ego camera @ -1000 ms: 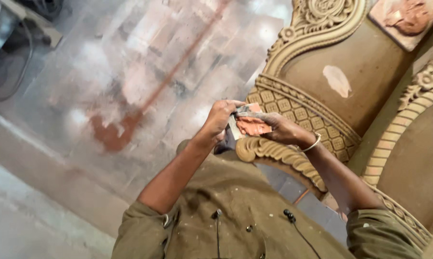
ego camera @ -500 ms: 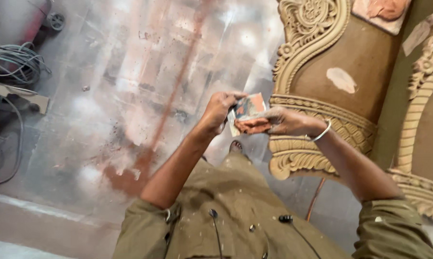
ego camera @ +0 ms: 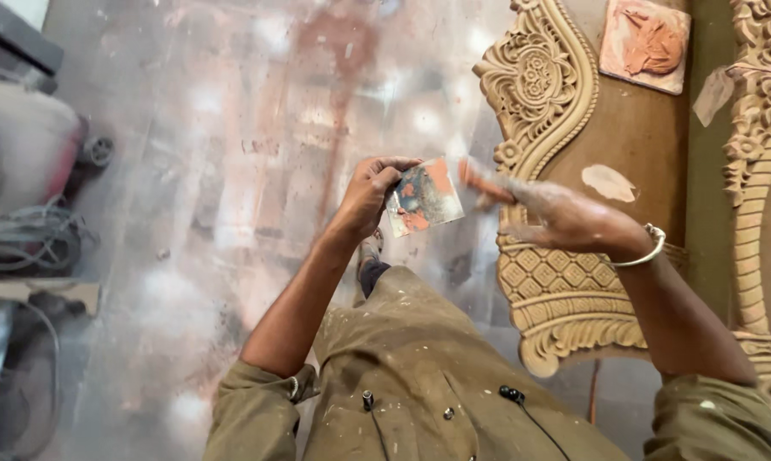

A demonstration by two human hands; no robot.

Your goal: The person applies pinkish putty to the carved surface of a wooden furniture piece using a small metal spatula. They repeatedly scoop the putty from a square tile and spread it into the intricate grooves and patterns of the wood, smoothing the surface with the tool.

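Left hand: raised in front of the chest, its fingers clamped on the edge of a small square card smeared with reddish-orange and grey paste.
Right hand: just beside the card but clear of it; it holds nothing, its fingers stretched out, close together and coated in orange paste at the tips.
Change: half a second ago both hands met at the card; now the right hand has drawn off to the side, so the fingertips seem freshly loaded with paste.
Card: in the air above the floor, tilted towards the person, between the two hands.
Bracelet: a thin metal band on the right wrist.
Carved panel: an ornate brown piece with lattice and scroll relief under the right hand; pale filler patches show on its flat part.
Relief tile: a reddish square lying on the panel, well apart from the hands.
Floor: dusty grey, streaked with red stains.
Room: a workshop, with a machine and coiled cables at the left edge.
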